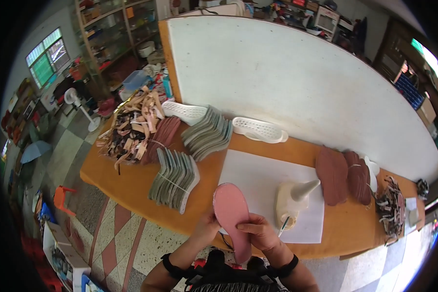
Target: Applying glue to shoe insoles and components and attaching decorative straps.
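A pink shoe insole [231, 207] is held upright between my two hands, its broad rounded end up. My left hand [209, 227] grips its left edge, the fingers mostly hidden behind it. On the right edge, my right hand [259, 232] is closed with the thumb on the pink face. Just beyond my right hand, a cream plastic container [288, 197] with a grey-white cone on top rests on a white sheet [250, 168]. A thin brush or stick [283, 227] leans at the container's near opening.
Bundled grey-green insoles [173, 181] and another grey-green stack [208, 134] lie left. Reddish-brown insole stacks [332, 175] sit right, near dark strap bundles [390, 209]. White perforated soles [260, 130] stand against the white panel [277, 73]. Tan straps [136, 121] pile far left on the orange-brown table [112, 170].
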The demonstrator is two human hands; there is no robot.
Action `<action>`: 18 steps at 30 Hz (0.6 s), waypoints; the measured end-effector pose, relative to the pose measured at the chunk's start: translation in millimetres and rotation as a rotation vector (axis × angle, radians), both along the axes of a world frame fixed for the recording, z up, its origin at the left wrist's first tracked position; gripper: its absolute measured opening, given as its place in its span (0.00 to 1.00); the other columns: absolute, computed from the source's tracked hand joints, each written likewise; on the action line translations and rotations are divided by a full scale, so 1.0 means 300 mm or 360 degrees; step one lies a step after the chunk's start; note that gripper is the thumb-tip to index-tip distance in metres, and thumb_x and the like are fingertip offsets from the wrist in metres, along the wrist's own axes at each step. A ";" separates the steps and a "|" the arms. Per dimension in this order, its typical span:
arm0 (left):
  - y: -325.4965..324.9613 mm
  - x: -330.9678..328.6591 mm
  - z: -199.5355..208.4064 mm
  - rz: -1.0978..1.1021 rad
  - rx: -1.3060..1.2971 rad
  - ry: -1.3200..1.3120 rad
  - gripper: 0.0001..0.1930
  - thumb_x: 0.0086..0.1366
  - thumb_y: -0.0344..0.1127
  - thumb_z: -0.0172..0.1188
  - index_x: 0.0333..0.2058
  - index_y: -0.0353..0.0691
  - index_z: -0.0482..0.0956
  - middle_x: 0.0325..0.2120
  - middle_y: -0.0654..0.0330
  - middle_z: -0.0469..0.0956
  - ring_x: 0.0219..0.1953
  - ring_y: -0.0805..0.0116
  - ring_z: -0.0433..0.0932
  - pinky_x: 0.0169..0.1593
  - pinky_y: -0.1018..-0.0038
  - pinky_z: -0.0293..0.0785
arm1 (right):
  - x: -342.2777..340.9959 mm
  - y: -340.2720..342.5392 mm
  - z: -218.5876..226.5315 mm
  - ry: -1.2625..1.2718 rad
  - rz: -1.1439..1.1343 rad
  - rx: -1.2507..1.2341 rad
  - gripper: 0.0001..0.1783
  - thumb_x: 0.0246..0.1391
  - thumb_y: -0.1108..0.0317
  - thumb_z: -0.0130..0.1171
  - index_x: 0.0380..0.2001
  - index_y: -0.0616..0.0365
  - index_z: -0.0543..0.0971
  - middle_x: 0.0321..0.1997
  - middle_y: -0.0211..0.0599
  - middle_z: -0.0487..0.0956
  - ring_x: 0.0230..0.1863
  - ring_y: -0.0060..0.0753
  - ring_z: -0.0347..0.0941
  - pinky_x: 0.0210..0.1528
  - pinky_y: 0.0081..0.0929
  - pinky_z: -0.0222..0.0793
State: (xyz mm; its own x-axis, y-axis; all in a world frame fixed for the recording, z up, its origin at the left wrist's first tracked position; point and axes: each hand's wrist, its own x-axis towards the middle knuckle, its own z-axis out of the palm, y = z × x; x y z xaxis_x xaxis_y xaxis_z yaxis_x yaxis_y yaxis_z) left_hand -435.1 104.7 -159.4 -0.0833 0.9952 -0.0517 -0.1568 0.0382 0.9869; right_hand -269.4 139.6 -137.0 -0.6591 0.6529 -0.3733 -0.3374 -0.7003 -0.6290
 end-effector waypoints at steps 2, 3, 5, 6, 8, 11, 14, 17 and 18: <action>0.027 -0.002 -0.019 0.0075 -0.0062 -0.0361 0.11 0.57 0.25 0.50 0.40 0.34 0.72 0.28 0.62 0.75 0.30 0.78 0.72 0.34 0.81 0.69 | 0.008 0.010 -0.004 -0.0057 -0.0057 0.0028 0.15 0.45 0.78 0.54 0.40 0.67 0.73 0.39 0.38 0.76 0.40 0.29 0.71 0.45 0.26 0.67; 0.024 -0.018 -0.029 0.0004 -0.0185 -0.0298 0.10 0.57 0.25 0.50 0.39 0.34 0.73 0.25 0.63 0.74 0.27 0.79 0.70 0.30 0.82 0.67 | 0.022 0.011 -0.010 -0.0148 -0.0087 0.0087 0.15 0.45 0.78 0.54 0.40 0.68 0.73 0.38 0.38 0.76 0.40 0.29 0.71 0.45 0.25 0.67; 0.020 -0.010 -0.045 -0.0080 -0.0307 -0.0228 0.09 0.58 0.24 0.50 0.37 0.34 0.74 0.22 0.64 0.73 0.23 0.81 0.68 0.27 0.84 0.65 | 0.053 0.011 -0.005 -0.0236 -0.0131 0.0144 0.15 0.45 0.78 0.54 0.40 0.68 0.73 0.38 0.38 0.76 0.39 0.29 0.72 0.44 0.24 0.67; 0.014 0.005 -0.052 -0.0132 -0.0270 -0.0247 0.08 0.58 0.25 0.50 0.36 0.34 0.75 0.20 0.65 0.72 0.20 0.81 0.66 0.24 0.85 0.62 | 0.069 0.014 0.005 -0.0279 -0.0172 0.0182 0.15 0.45 0.77 0.54 0.40 0.67 0.73 0.36 0.36 0.76 0.37 0.26 0.71 0.41 0.22 0.68; 0.001 0.031 -0.046 -0.0179 -0.0234 -0.0256 0.07 0.59 0.26 0.50 0.34 0.34 0.76 0.18 0.67 0.70 0.18 0.82 0.63 0.22 0.85 0.59 | 0.096 0.006 0.010 -0.0309 -0.0209 0.0219 0.15 0.45 0.76 0.54 0.40 0.66 0.74 0.34 0.35 0.76 0.34 0.24 0.71 0.39 0.20 0.68; 0.014 0.080 -0.018 -0.0107 -0.0267 -0.0371 0.06 0.59 0.27 0.52 0.33 0.34 0.77 0.18 0.67 0.70 0.18 0.82 0.62 0.21 0.84 0.57 | 0.145 0.022 -0.007 -0.0158 -0.0276 0.0204 0.14 0.45 0.75 0.55 0.39 0.66 0.74 0.34 0.35 0.76 0.35 0.23 0.71 0.39 0.19 0.67; 0.012 0.121 -0.014 -0.0135 -0.0397 -0.0390 0.07 0.59 0.27 0.52 0.34 0.33 0.77 0.20 0.66 0.71 0.19 0.82 0.63 0.23 0.85 0.60 | 0.212 0.037 -0.024 -0.0028 -0.0203 0.0212 0.13 0.45 0.75 0.55 0.38 0.66 0.75 0.34 0.33 0.76 0.35 0.22 0.71 0.40 0.19 0.67; 0.008 0.140 -0.025 -0.0165 -0.0223 -0.0069 0.08 0.58 0.27 0.52 0.36 0.33 0.76 0.23 0.65 0.74 0.25 0.79 0.69 0.30 0.83 0.66 | 0.236 0.026 -0.013 0.0010 -0.0077 0.0392 0.15 0.45 0.80 0.53 0.39 0.65 0.74 0.37 0.33 0.76 0.38 0.23 0.71 0.43 0.21 0.66; 0.016 0.147 -0.014 -0.0124 0.0019 0.0271 0.08 0.58 0.26 0.53 0.37 0.33 0.75 0.26 0.64 0.74 0.29 0.77 0.71 0.34 0.81 0.68 | 0.240 0.022 -0.016 -0.0075 -0.0011 0.0546 0.15 0.45 0.80 0.53 0.40 0.65 0.74 0.37 0.33 0.76 0.38 0.22 0.70 0.43 0.20 0.66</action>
State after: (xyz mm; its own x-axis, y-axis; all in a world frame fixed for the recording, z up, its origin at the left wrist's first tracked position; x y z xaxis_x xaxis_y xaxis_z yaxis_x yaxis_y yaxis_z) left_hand -390.9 109.5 -163.7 -0.0125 0.9994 -0.0313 0.0156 0.0315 0.9994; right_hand -197.4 146.3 -141.7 -0.6414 0.7501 -0.1611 -0.3063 -0.4429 -0.8426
